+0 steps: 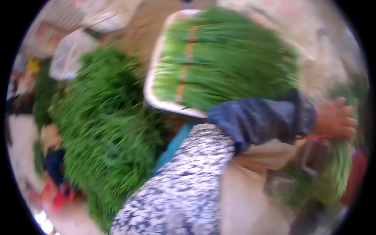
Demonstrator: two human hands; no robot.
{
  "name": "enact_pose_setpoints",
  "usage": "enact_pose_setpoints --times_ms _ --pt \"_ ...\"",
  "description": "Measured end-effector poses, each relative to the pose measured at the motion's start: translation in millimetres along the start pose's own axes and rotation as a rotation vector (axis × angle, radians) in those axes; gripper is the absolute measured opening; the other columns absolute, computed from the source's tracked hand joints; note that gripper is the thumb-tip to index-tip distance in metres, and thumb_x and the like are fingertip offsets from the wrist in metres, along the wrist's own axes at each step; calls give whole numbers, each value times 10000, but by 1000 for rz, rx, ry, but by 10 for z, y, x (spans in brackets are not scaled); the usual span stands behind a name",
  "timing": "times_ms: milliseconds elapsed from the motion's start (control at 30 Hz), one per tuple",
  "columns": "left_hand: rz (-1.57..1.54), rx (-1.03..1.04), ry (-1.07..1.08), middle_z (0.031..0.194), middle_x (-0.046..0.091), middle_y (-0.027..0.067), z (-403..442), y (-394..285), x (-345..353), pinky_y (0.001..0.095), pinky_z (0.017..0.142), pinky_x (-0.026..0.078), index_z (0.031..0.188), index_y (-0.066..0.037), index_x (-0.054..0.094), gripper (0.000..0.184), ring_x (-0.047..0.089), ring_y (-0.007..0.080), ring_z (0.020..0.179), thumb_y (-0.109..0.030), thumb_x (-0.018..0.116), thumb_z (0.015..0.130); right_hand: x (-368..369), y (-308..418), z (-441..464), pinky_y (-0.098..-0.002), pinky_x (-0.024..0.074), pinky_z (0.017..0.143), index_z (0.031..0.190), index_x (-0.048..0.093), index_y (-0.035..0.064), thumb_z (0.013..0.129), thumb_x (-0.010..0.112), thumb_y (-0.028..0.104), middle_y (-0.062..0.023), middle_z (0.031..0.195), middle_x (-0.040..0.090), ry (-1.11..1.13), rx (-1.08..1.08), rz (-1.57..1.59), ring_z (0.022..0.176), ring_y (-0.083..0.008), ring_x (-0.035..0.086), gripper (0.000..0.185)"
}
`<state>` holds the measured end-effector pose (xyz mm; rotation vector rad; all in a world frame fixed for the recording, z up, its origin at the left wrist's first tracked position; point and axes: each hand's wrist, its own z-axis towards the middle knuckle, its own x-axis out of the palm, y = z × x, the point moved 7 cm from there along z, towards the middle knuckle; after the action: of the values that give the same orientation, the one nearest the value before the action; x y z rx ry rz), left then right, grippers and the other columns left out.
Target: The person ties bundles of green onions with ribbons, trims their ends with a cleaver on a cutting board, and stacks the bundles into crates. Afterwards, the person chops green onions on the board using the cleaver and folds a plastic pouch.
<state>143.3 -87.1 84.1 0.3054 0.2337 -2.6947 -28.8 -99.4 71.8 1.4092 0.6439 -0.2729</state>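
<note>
My left hand [336,119] reaches out at the far right, from a dark blue sleeve cover [262,117]. Its fingers look stretched and apart, though blurred. A thin red strip [311,137] shows at the wrist; I cannot tell if the hand touches it. Below the hand is a bunch of long pale-green stalks [338,172]. Near my forearm, a white tray [152,88] carries bundles of long, thin green leaves [235,58], crossed by orange bands [183,74]. My right hand is not visible.
A large heap of loose green leaves [109,129] lies on the left. Behind it sits a whitish plastic bag [72,53]. At lower left are a dark blue shape [55,166] and a red object [58,197]. Tan sheeting [250,192] covers the lower middle.
</note>
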Motion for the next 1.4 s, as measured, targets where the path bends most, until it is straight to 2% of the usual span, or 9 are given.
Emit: enact_pose_setpoints --times_ms 133,267,367,467,567,733,1167,1267,1400 --pt "-1183 -482 -215 1206 598 127 285 275 53 373 892 531 1388 -42 401 629 627 221 1005 -174 640 821 -119 805 -199 -313 531 673 1380 373 -71 912 434 584 -200 1055 653 0 -37 229 813 -240 674 807" --pt "-1105 -865 -176 1132 647 91 3 563 -92 326 902 515 1253 3 514 723 627 192 1006 38 833 606 123 941 -246 -306 531 657 1401 343 -83 937 393 631 -209 1054 649 305 47 663 801 -239 676 853" --pt "-1187 -936 -351 1166 634 63 -221 764 -183 347 990 441 1246 -30 533 610 590 183 1091 -98 796 700 138 901 -179 -308 531 641 1403 344 -84 965 351 624 -210 1028 654 368 51 586 757 -236 674 833" --pt "-1319 -868 -507 1149 642 81 -201 803 -248 356 942 485 1226 -22 544 581 614 199 1048 -119 814 720 -410 1213 -157 -316 483 884 1443 325 -41 944 515 515 -193 1200 598 -350 -313 29 1030 -236 616 771" --pt "-1539 -846 -547 1216 612 92 -79 765 -161 379 975 476 1282 -26 517 660 598 222 1098 -234 820 733 -247 1485 13 -356 338 1073 1472 287 -21 827 675 520 -184 1375 476 -335 -661 -395 1275 -270 456 927" --pt "-1912 -752 -594 1402 488 113 -146 525 -73 425 1077 423 1445 -63 378 964 483 262 1275 -478 822 695 313 1423 124 -345 267 1112 1496 194 -33 674 841 331 -219 1429 395 126 -333 20 1349 -258 361 1107" --pt "-1679 -1141 -215 1395 493 92 -1151 179 -391 400 1083 349 1400 -73 430 786 451 232 1294 -451 753 792 714 1083 -470 -311 446 947 1438 358 -18 627 792 123 -156 1193 603 164 -134 -152 1074 -194 579 930" --pt "-1731 -1119 -216 1543 285 163 -1201 42 -436 437 1166 224 1500 -54 244 944 317 287 1402 -481 711 799 750 702 -520 -325 462 926 1425 384 -6 623 791 121 -178 1170 605 46 -264 -303 1043 -224 600 909" --pt "-1626 -1222 -376 1508 328 212 -1402 26 -352 483 1143 285 1490 -86 260 1032 342 330 1381 -725 603 756 865 549 -634 -356 445 961 1414 401 5 629 820 182 -215 1240 554 22 -217 -411 1107 -306 570 908"
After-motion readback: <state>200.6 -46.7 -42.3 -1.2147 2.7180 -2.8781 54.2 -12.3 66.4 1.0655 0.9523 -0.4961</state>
